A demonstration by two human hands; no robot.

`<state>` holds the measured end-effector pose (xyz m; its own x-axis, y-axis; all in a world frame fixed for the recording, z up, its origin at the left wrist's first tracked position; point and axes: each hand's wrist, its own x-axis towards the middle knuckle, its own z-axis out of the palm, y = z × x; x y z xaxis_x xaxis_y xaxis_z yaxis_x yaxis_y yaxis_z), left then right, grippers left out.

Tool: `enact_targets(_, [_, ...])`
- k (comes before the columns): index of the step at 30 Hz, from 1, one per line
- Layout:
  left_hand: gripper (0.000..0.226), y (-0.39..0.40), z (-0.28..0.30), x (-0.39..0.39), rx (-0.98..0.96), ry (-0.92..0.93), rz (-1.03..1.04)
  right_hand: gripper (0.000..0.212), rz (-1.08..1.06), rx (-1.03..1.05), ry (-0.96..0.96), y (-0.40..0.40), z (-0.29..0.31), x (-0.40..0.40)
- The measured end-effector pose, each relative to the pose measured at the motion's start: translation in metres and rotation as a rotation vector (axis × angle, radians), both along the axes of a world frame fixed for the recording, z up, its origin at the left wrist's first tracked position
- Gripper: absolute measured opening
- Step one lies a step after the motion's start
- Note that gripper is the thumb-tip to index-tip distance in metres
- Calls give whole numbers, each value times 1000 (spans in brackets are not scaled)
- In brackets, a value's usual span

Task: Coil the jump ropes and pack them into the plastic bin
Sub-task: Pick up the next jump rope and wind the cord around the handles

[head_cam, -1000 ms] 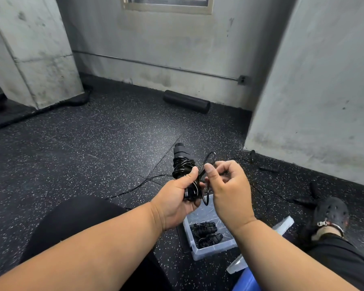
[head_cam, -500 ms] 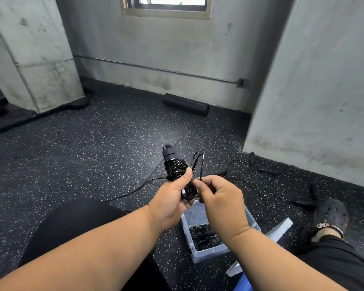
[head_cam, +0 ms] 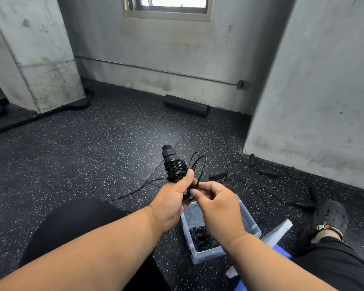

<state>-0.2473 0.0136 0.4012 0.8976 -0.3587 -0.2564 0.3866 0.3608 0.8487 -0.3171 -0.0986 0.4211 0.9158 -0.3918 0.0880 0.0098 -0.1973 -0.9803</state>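
The slack cord (head_cam: 135,191) trailing off to the left across the floor (head_cam: 93,164) looks like the first trouble: if it snags on the rubber or gets tugged, I'd guess the turns already wound could slip off the handle. The left hand (head_cam: 170,204) is curled round the jump rope handle (head_cam: 172,162), thumb pressed over the black windings, and that thumb seems to be all that keeps them tight. Should it ease off, the springy cord would likely unwind.

Just right of the handle two loose loops (head_cam: 198,164) stand up in the air; they could spring wide or tangle before they are laid down. The right hand (head_cam: 216,202) pinches the cord at the base of those loops, fingers bent, touching the left hand.

So the rope in work sits between both hands, above and a little beyond the plastic bin (head_cam: 248,223), which stands on the floor under the right wrist with coiled ropes (head_cam: 202,238) already inside. Further right, more handles (head_cam: 218,175) and cord lie scattered on the floor near a black shoe (head_cam: 330,215); a shifting foot could drag them into knots.
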Motion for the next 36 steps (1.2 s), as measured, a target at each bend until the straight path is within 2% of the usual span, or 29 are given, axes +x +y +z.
enact_targets(3, [53,-1,3,-2,12,-25,-28,22,-9,-99,-12,3,0,-2])
enact_targets(5, [44,-3,3,-4,29,-52,-65,18,-41,-172,1,3,-2,0])
enact_targets(9, [47,-5,3,-6,21,-63,-96,8,-14,-300,23,1,-5,4])
enact_targets(14, [58,2,5,-2,8,-68,-118,15,39,-356,-40,-6,-1,4])
enact_targets(17, [52,5,6,-2,-43,-34,-106,11,138,-397,-17,-8,5,6])
enact_targets(21, [40,9,12,0,-93,-5,-136,15,227,-240,-3,-10,13,5])
enact_targets(25, [51,13,18,1,-91,-10,-175,19,287,-51,-9,-14,19,2])
enact_targets(29, [53,13,22,-2,-136,15,-192,17,318,-39,-15,-14,23,0])
enact_targets(33, [62,14,23,-1,-194,10,-228,32,299,108,-13,-12,24,0])
enact_targets(36, [55,13,21,-4,-209,-9,-263,43,294,170,-3,-11,25,-1])
